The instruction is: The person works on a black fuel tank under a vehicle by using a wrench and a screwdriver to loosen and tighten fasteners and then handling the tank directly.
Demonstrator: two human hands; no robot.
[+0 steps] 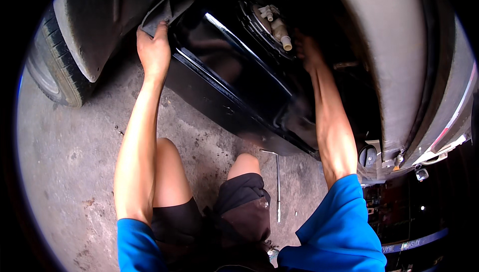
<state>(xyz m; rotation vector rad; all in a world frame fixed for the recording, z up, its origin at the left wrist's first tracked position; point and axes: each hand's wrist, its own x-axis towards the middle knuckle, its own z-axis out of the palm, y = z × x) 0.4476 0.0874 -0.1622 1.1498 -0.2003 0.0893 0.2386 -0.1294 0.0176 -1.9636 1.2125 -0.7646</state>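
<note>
A large black fuel tank (224, 62) lies at a slant in front of me, partly under a vehicle. On its far side sits a round pump flange (257, 17) with pale plastic pipe stubs (282, 35). My left hand (153, 50) is closed on a grey flap (162, 16) at the tank's far left end, thumb on top and fingers hidden beneath. Past the flange, in deep shadow, my right hand (310, 52) has its fingers curled close to the tank; what they grip is hidden.
An L-shaped metal wrench (278, 187) lies on the stained concrete floor (85, 157) right of my knees. A wheel (62, 67) stands at the left. The vehicle's grey body panel (379, 32) curves down along the right, close to my right forearm.
</note>
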